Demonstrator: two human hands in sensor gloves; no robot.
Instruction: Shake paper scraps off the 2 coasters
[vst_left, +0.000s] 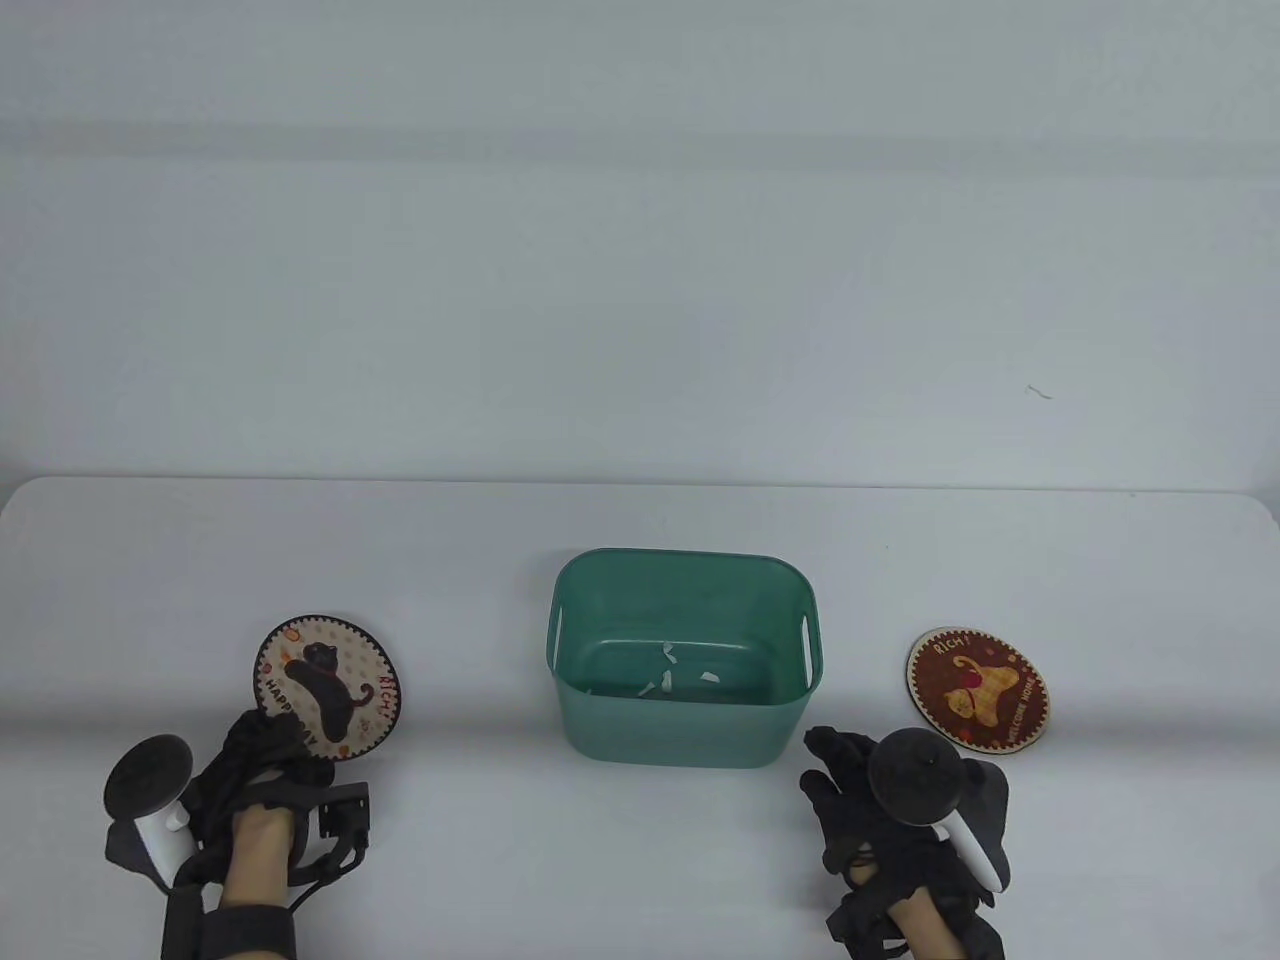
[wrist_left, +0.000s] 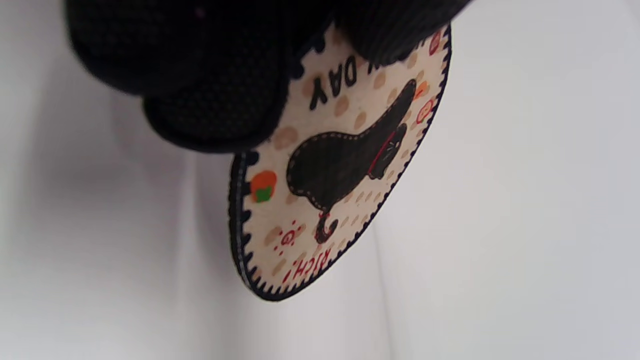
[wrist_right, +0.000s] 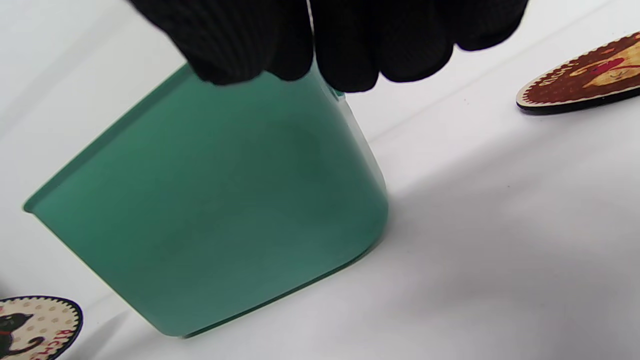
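A round cream coaster with a black cat (vst_left: 328, 690) (wrist_left: 330, 175) (wrist_right: 35, 325) is at the table's left, and my left hand (vst_left: 265, 750) (wrist_left: 210, 85) pinches its near edge; it looks tilted off the surface in the left wrist view. A round brown coaster (vst_left: 978, 690) (wrist_right: 585, 75) lies flat at the right with nothing on it. My right hand (vst_left: 850, 790) (wrist_right: 330, 40) hovers near the green bin's near right corner with fingers relaxed, holding nothing. White paper scraps (vst_left: 668, 680) lie inside the green bin (vst_left: 580, 700) (wrist_right: 210, 210).
The green plastic bin stands at the table's middle between the two coasters. The table's far edge (vst_left: 640, 485) runs behind it, with a pale wall beyond.
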